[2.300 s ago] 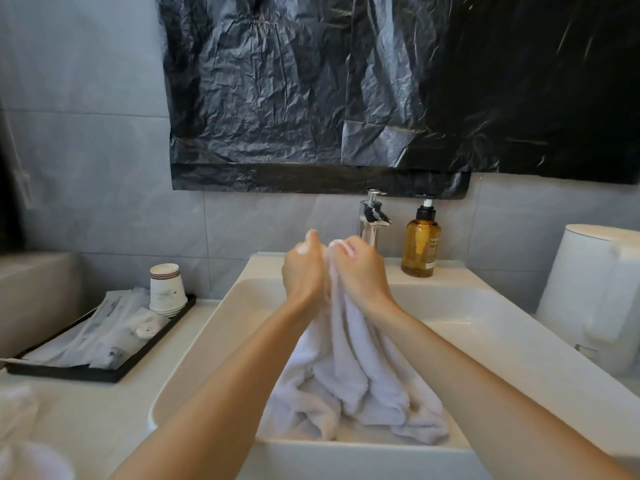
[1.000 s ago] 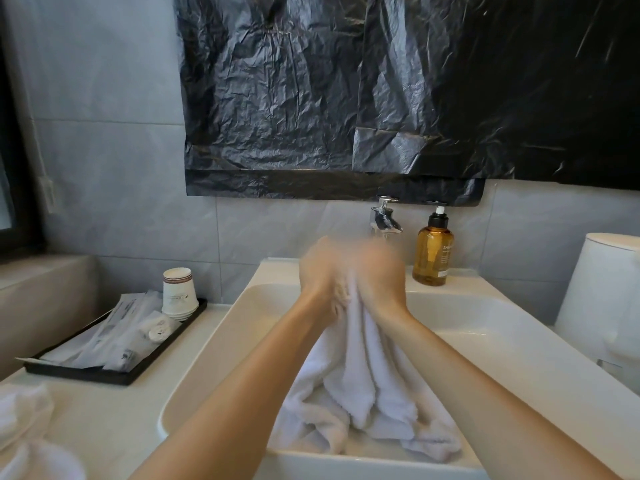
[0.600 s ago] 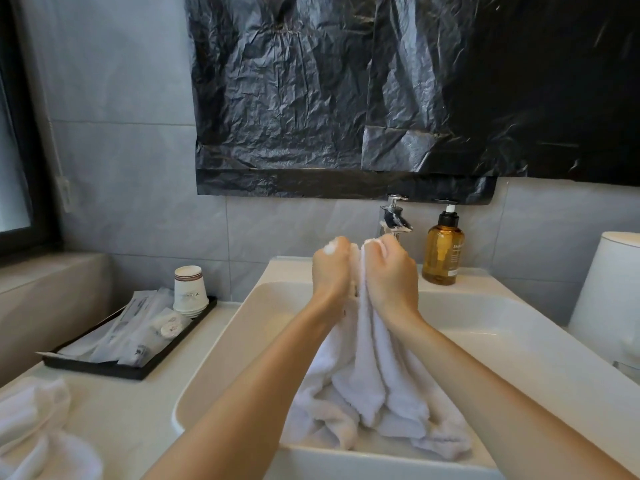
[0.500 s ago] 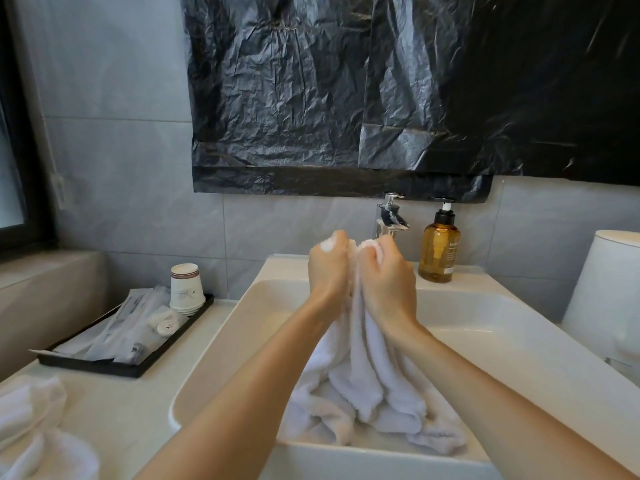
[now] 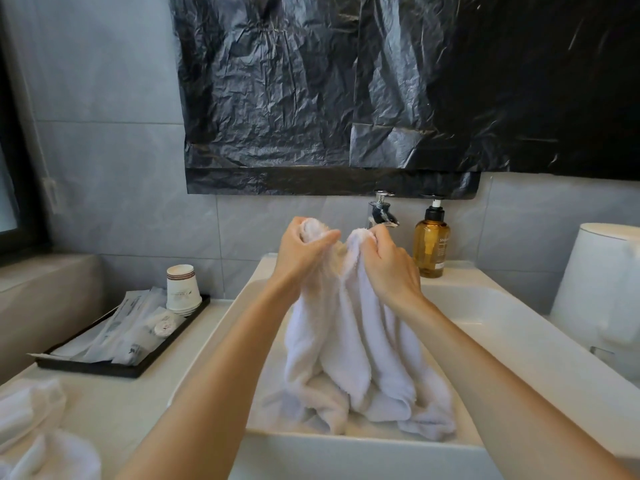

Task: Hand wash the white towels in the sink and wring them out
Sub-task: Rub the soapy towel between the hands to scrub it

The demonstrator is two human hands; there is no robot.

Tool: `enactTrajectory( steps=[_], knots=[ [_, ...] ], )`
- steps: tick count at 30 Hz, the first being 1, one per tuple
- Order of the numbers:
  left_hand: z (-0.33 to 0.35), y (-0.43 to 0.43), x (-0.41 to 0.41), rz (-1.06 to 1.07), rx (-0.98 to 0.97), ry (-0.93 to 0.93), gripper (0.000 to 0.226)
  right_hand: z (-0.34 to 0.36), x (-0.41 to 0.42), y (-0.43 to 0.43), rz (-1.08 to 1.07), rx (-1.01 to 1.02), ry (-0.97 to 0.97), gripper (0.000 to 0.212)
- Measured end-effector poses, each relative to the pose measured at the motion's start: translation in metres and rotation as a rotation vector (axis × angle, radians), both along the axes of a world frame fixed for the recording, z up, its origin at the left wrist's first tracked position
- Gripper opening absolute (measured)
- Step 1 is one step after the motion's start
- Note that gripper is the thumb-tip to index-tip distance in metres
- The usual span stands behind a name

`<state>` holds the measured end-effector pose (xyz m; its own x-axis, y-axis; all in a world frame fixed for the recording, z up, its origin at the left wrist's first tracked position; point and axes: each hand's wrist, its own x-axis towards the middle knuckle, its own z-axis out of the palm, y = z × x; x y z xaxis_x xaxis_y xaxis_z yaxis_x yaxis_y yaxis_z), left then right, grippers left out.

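A white towel (image 5: 349, 344) hangs from both my hands over the white rectangular sink (image 5: 512, 344), its lower folds piled in the basin. My left hand (image 5: 304, 254) grips a bunched top corner of the towel. My right hand (image 5: 388, 265) grips a second bunch just beside it, the two fists a small gap apart in front of the chrome tap (image 5: 379, 211). More white towel cloth (image 5: 31, 427) lies on the counter at the lower left.
An amber soap pump bottle (image 5: 431, 244) stands on the sink's back rim, right of the tap. A black tray (image 5: 117, 341) with sachets and paper cups (image 5: 181, 289) sits on the left counter. A white kettle (image 5: 602, 292) stands at the right. Black plastic sheeting (image 5: 381, 81) covers the wall above.
My fists, pressed together and rubbing the towel between them, have drawn slightly apart, each keeping its own bunch. The towel's lower part stays in the basin.
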<state>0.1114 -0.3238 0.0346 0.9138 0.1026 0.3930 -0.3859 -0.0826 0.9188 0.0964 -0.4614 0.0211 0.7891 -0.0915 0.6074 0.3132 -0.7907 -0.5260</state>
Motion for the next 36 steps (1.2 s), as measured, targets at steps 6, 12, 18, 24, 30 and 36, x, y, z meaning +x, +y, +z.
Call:
enactTrajectory(
  steps=[6, 12, 18, 24, 30, 36],
  knots=[
    [-0.018, 0.023, 0.016, 0.306, 0.004, -0.151, 0.01, 0.002, 0.004, -0.012, 0.387, 0.321, 0.247, 0.037],
    [-0.019, 0.034, 0.015, 0.414, -0.111, -0.174, 0.017, 0.001, 0.003, -0.022, 0.344, -0.219, 0.517, 0.048],
    [-0.015, 0.039, 0.011, 0.448, -0.219, -0.151, 0.026, -0.008, 0.01, -0.035, 0.25, -0.318, 0.74, 0.009],
    [-0.017, 0.035, 0.009, 0.43, -0.122, -0.151, 0.029, 0.04, -0.015, -0.069, 0.285, 0.358, 0.396, 0.018],
    [-0.021, 0.019, 0.013, 0.307, 0.078, -0.175, 0.023, 0.104, -0.031, -0.083, 0.094, 0.446, -0.124, 0.019],
    [-0.029, 0.02, 0.017, 0.297, 0.044, -0.008, 0.028, 0.064, -0.033, -0.087, 0.075, 0.36, 0.228, 0.012]
  ],
)
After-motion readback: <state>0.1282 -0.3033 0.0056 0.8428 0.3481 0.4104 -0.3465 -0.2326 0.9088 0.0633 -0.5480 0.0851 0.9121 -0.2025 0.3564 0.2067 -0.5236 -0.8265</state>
